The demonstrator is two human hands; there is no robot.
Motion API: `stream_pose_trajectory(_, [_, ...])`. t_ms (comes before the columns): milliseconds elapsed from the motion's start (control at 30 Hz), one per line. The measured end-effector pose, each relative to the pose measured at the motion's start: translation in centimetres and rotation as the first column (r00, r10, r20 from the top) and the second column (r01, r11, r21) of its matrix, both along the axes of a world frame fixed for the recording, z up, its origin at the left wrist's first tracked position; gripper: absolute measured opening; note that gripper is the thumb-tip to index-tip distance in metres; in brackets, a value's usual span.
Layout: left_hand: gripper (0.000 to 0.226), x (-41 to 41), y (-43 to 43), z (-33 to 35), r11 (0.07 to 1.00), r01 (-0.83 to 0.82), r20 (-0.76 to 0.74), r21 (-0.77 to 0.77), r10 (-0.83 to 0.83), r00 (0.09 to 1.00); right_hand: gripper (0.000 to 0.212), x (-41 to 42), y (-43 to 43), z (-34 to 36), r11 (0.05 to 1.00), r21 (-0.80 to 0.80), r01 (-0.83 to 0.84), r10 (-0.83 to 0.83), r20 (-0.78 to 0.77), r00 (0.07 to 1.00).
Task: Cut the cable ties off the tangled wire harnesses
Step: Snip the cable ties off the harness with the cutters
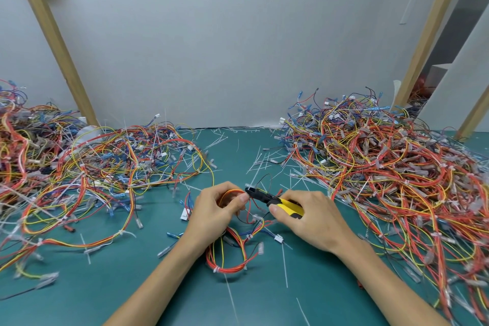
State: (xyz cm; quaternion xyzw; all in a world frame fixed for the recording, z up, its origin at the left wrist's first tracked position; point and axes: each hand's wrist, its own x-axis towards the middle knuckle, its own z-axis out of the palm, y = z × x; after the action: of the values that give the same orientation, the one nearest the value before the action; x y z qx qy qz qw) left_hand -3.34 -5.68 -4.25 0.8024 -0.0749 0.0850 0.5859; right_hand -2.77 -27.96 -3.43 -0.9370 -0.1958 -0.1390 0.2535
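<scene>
The harness (228,259) I am working on lies on the bench (105,288) right in front of me, between my forearms. Its red, orange and yellow wires form a loop flat on the green top, and one end rises into my left hand (214,212). That hand is curled round a small bend of the wires, thumb and fingertips pinching them. A white tie (216,269) binds the loop at its near edge.

My right hand (309,219) is wrapped round the yellow handles of the cutters (267,197). Their black head points left and sits just beside my left fingertips, at the held wires. I cannot tell whether the blades are on a tie.

A white connector (185,213) lies just left of my left hand, and another (278,239) near my right wrist.

Cut ties (219,140) lie scattered over the middle of the bench as thin white strips. A heap of harnesses (92,167) covers the left side, and a bigger heap (397,180) covers the right, spilling toward the near edge. Behind the bench stands a pale wall (238,47), with a slanted wooden post (53,34) on the left and another (434,29) on the right.
</scene>
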Motion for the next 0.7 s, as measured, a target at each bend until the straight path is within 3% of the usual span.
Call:
stream_pose_trajectory(233, [0.011, -0.14, -0.25, 0.08, 0.999, -0.024, -0.004, 0.042, 0.024, 1.0, 0.055, 0.3, -0.17, 0.12, 0.998, -0.052, 0.034, -0.03, 0.073, 0.997])
stream_pose_trajectory(533, [0.013, -0.14, -0.33, 0.06, 0.999, -0.042, -0.006, 0.017, 0.042, 0.999, 0.062, 0.28, 0.26, 0.11, 0.997, -0.04, 0.061, -0.061, 0.01, 0.998])
stream_pose_trajectory(700, [0.017, -0.18, -0.49, 0.03, 0.999, -0.03, 0.017, -0.015, 0.03, 0.999, 0.062, 0.21, 0.52, 0.49, 0.988, -0.132, 0.075, -0.074, 0.007, 0.997])
